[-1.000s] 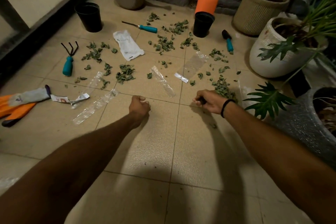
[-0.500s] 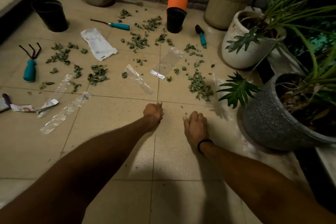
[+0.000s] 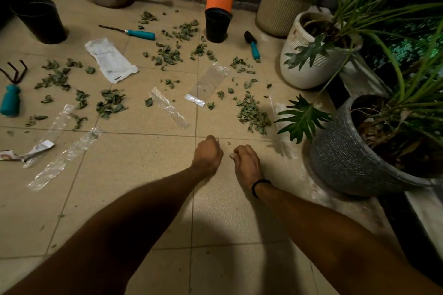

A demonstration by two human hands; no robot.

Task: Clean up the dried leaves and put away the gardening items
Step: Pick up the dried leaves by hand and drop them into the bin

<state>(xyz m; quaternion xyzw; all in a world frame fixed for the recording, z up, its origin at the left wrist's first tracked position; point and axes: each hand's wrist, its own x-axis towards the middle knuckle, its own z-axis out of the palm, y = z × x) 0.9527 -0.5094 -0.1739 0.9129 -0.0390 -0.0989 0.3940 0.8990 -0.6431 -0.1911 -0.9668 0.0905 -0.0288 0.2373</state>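
The left forearm (image 3: pixel 134 218) and the right forearm (image 3: pixel 323 220) are bare from the lower edge of the view up to the hands, with fine hair showing along the left one. The left hand (image 3: pixel 207 154) and the right hand (image 3: pixel 244 161) are bare too. A thin black band (image 3: pixel 259 181), plain and snug like a cord or hair tie, circles the right wrist. A pale fingernail (image 3: pixel 231 155) shows on the right hand.

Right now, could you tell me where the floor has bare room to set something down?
The widest bare tiles lie nearest the camera, between the clear wrapper and the grey pot. A smaller bare patch sits between the black pot and the white packet. The band from hand rake to white pot is crowded with dried leaves.
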